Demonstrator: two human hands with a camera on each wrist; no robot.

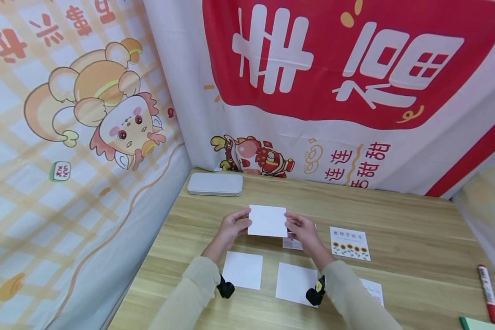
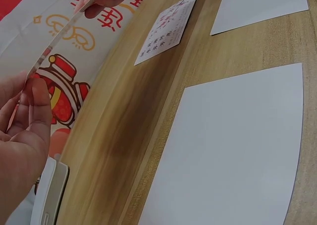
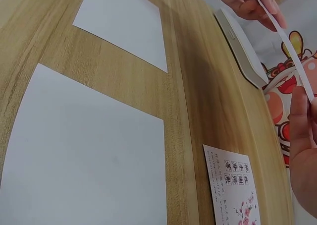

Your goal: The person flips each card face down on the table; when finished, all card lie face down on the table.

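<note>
A white card [image 1: 267, 221] is held up over the table between both hands, its blank face towards the head camera. My left hand [image 1: 233, 225] pinches its left edge between thumb and fingers, while my right hand [image 1: 302, 228] does the same at the right edge. Edge-on, the card [image 3: 292, 49] looks thin in the right wrist view. Below the hands, one blank white card [image 1: 243, 270] lies near the left forearm and another blank card [image 1: 294, 282] near the right wrist. A card printed with characters and pink blossoms [image 3: 233, 180] is partly hidden behind my right hand in the head view.
A sunflower card [image 1: 349, 243] lies right of my hands; another printed card [image 1: 372, 291] is partly covered by the right sleeve. A white flat case [image 1: 215, 184] sits at the back left. A red-capped marker [image 1: 488, 293] lies far right. Printed cloth [image 1: 255, 114] hangs behind the table.
</note>
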